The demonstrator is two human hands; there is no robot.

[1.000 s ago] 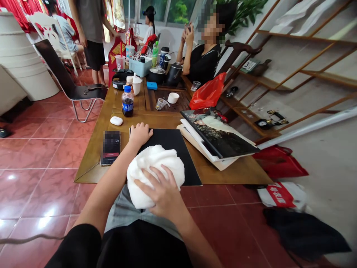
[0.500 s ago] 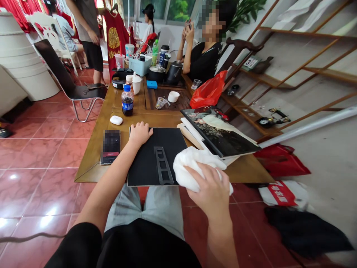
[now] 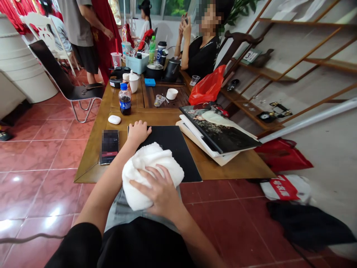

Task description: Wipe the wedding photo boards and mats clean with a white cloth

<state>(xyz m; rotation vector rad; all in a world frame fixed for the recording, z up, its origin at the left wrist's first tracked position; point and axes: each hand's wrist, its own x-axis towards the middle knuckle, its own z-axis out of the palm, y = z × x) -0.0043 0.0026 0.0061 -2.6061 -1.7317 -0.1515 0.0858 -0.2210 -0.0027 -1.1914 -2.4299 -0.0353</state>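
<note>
A black flat board [image 3: 178, 149] lies on the wooden table close to my body. Flat on its upper left corner rests my left hand [image 3: 138, 133], fingers stretched out and holding nothing. My right hand [image 3: 161, 191] grips a bunched white towel [image 3: 152, 160] and presses it over the board's near left part. The towel hides that part of the board, including most of the dark frame-shaped shape seen on it before. To the left of my left forearm is a phone [image 3: 109, 147], and a white earbud case [image 3: 114, 119] sits just beyond it.
Right of the board are stacked picture panels [image 3: 220, 130]. Farther back stand a cola bottle [image 3: 125, 99], a white cup [image 3: 172, 93] and a red plastic bag [image 3: 206, 87]. A seated person [image 3: 202, 48] holds up a phone across the table. A black chair [image 3: 80, 91] stands left.
My right hand has swept the towel from the board's right side to its near left part. My left hand stays on the corner. In the background, a standing person has shifted left.
</note>
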